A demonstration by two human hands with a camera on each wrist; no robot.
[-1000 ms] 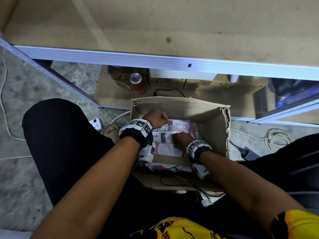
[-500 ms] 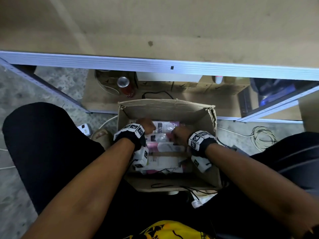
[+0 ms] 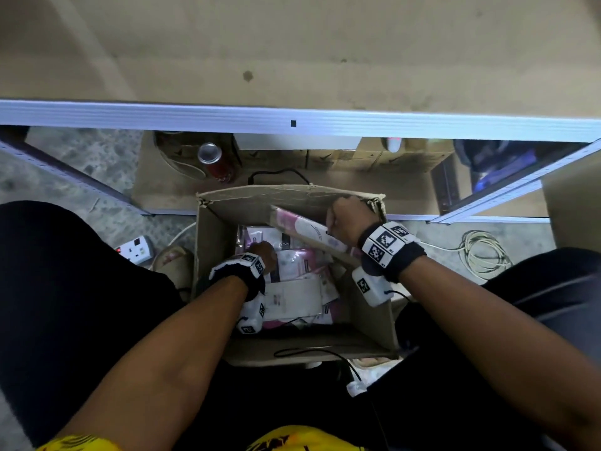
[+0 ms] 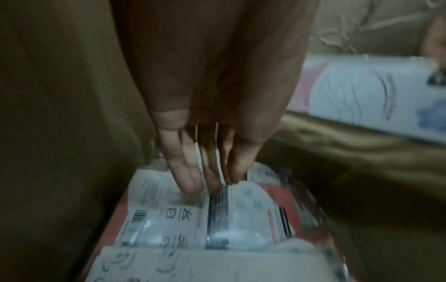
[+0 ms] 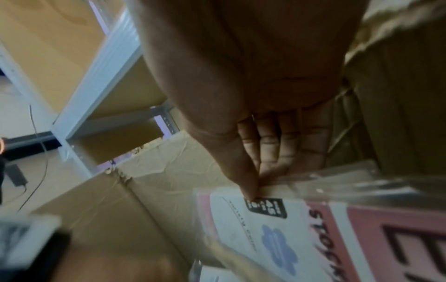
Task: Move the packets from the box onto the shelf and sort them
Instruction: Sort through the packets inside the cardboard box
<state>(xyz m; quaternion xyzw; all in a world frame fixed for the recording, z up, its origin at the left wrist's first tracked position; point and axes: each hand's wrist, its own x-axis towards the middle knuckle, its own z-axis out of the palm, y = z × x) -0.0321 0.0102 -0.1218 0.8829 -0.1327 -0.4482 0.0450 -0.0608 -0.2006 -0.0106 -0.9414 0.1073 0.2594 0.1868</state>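
An open cardboard box (image 3: 276, 198) stands on the floor between my knees, with several pink and white packets (image 3: 294, 266) in it. My right hand (image 3: 340, 221) pinches the top edge of a pink and white packet (image 3: 300, 226) and holds it tilted above the box's far right corner. The right wrist view shows thumb and fingers (image 5: 248, 183) closed on that packet (image 5: 277, 238), which bears a blue flower. My left hand (image 3: 266, 253) is low in the box. Its straight fingers (image 4: 190, 171) touch a clear-wrapped packet (image 4: 217, 225). The shelf (image 3: 292, 43), a wooden board with a white metal rim, spans the top.
Under the shelf stand a red can (image 3: 214, 161) and a row of cardboard boxes (image 3: 374, 157). A power strip (image 3: 136, 250) lies on the floor at the left, a coiled cable (image 3: 481, 255) at the right. Thin wires run over the box's near wall.
My right hand has pulled one packet up out of the pile toward the box's far right corner. My left hand has sunk lower onto the packets.
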